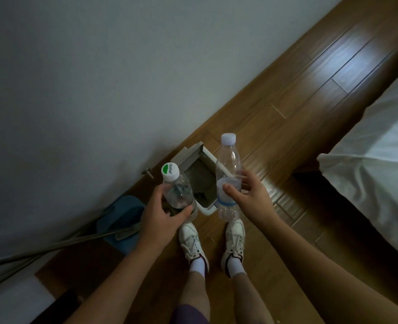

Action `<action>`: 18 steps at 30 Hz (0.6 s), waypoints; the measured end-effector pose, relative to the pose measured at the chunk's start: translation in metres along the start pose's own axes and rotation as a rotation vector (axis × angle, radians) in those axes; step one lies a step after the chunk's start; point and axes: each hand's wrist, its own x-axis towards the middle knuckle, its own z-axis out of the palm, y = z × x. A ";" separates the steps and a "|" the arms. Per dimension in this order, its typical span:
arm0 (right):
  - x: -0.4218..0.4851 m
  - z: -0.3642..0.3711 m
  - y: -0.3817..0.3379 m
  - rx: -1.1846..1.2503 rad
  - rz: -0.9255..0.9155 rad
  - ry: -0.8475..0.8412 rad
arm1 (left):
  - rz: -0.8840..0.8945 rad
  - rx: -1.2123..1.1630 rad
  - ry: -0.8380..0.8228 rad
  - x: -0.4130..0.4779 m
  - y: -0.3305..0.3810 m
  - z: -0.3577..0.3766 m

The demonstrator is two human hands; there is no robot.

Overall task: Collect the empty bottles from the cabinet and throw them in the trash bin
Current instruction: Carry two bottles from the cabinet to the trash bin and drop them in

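- Head view showed the left hand (162, 215) with its grip clamped round the green-capped bottle (178, 195), held upright over the left edge of the bin (207, 209).
- The right hand (248, 198) had its grip clamped at the label of the white-capped bottle (228, 164), thumb and fingers curled round it, above the bin's right rim.
- The bin stood open on the floor (310, 101) by the wall, just ahead of the shoes (191, 242), its dark mouth between the two bottles.
- To do the step well, each bottle probably needed moving inward over the mouth before release, one at a time. Both hung near the rims and could bounce out.
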 end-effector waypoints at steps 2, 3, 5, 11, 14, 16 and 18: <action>0.034 0.012 0.026 0.054 -0.004 0.040 | 0.033 0.026 0.002 0.026 -0.028 0.025; 0.050 0.018 0.038 0.084 -0.002 0.063 | 0.041 0.026 -0.001 0.039 -0.041 0.038; 0.078 0.027 0.062 0.140 0.003 0.093 | 0.039 0.011 0.003 0.065 -0.064 0.064; 0.119 0.050 0.116 0.139 -0.014 0.084 | 0.049 0.084 0.040 0.119 -0.108 0.111; 0.125 0.055 0.128 0.127 -0.039 0.076 | 0.034 0.099 0.062 0.133 -0.119 0.120; 0.133 0.058 0.133 0.123 -0.044 0.054 | 0.020 0.138 0.054 0.143 -0.125 0.125; 0.142 0.060 0.137 0.076 -0.048 0.035 | 0.016 0.175 0.055 0.152 -0.131 0.126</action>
